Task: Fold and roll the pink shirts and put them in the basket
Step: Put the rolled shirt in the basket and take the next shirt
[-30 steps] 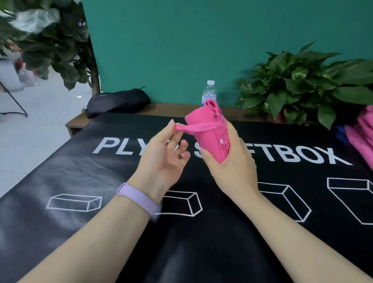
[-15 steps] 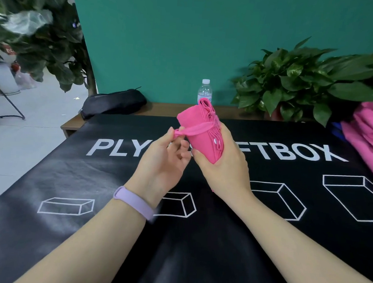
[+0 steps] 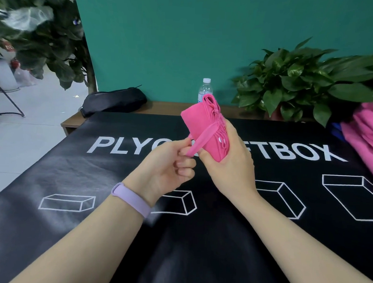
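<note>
Worktop (image 3: 72, 232), black printed mat, lies well below both hands. A pile (image 3: 367, 138) of pink shirts sits far out past the right hand, at the frame's right edge. No basket in view.

Change over the last second: the strap (image 3: 203, 140) ran out sideways from the roll's upper part to the left fingers; it now crosses the roll face on a slant, and the left hand (image 3: 169, 168) has dropped lower and drawn in close under the roll. Roll (image 3: 201, 124) itself has tipped, its top leaning further away from the body.

Judgement: the band is being wound round or drawn tight to secure the roll. Folding and rolling of this shirt look done; tying off is in hand, basket step not started.

Fingers: left fingers (image 3: 184, 151) pinch the strap's free end, curled. Right hand (image 3: 229, 165) grips the roll from the right and beneath, fingers wrapped behind it, thumb at its lower edge.

Roll is held in the air, clear of the worktop, between the two hands. Long axis runs lower right to upper left-away; layered open end points up and away, toward the bottle (image 3: 205, 88).
</note>
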